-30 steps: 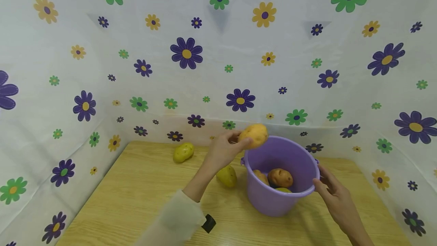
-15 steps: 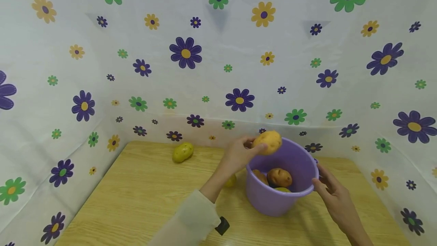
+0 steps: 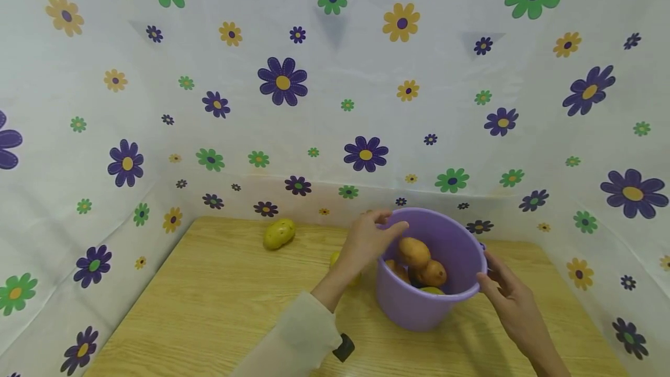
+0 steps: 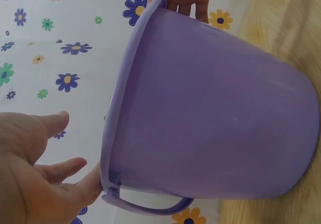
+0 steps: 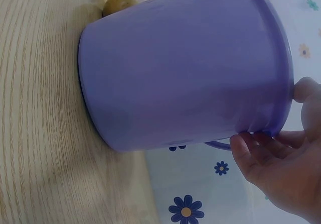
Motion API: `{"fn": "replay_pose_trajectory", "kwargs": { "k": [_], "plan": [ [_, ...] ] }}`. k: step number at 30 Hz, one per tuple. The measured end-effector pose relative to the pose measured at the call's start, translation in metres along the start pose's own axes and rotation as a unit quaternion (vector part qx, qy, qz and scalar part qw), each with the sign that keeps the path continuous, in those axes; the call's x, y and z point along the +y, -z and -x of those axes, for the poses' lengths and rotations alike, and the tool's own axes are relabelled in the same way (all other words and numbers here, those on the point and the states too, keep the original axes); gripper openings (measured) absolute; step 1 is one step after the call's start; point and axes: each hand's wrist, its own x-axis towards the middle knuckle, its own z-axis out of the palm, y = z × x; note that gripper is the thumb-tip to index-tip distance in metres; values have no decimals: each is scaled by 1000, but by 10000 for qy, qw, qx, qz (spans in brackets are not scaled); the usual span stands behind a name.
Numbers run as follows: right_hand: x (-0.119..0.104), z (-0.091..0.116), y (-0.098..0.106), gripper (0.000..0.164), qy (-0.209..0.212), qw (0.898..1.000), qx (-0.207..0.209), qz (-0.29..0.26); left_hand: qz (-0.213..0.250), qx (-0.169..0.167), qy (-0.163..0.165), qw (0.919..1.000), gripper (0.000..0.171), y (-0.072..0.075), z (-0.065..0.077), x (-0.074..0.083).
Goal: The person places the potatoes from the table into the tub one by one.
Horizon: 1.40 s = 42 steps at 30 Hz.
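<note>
A purple bucket (image 3: 419, 310) stands on the wooden table, its mouth facing up. Inside it are several potatoes; a yellowish-brown potato (image 3: 413, 252) shows highest, beside a browner one (image 3: 434, 273). At the bucket's left rim is my left hand (image 3: 363, 240), thumb and fingers spread with nothing between them; the left wrist view shows its fingertips right by the rim near the handle (image 4: 150, 209). My right hand (image 3: 510, 301) grips the right side of the rim, thumb on the edge and fingers against the outer wall, as the right wrist view (image 5: 281, 169) confirms.
A greenish-yellow potato (image 3: 280, 234) lies at the back left of the table (image 3: 209, 307). Another potato (image 3: 335, 258) sits left of the bucket, mostly hidden by my left arm. Flower-printed white sheeting (image 3: 314, 121) closes off the back and sides.
My left hand carried a potato rightward over the bucket and let go of it; that potato is now inside. My right hand has kept its hold on the rim.
</note>
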Motion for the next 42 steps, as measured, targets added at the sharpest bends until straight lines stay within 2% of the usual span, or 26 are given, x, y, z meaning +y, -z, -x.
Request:
{"fn": "replay_pose_trajectory", "kwargs": {
  "k": [9, 19, 28, 35, 42],
  "plan": [
    [-1, -1, 0, 51, -65, 10000, -27, 12, 253, 165, -325, 9990, 42, 3, -1, -6],
    [0, 0, 0, 51, -56, 10000, -15, -18, 458, 48, -494, 9977, 42, 18, 4, -12],
    [1, -1, 0, 52, -93, 10000, -27, 2, 279, 63, -697, 9972, 41, 40, 10, -27],
    [3, -1, -1, 53, -61, 10000, -10, 21, 216, 56, -461, 9987, 47, 60, 16, -41],
    [3, -2, -1, 52, -83, 10000, -30, -10, 271, 264, -543, 9978, 43, 83, 22, -49]
  ]
}}
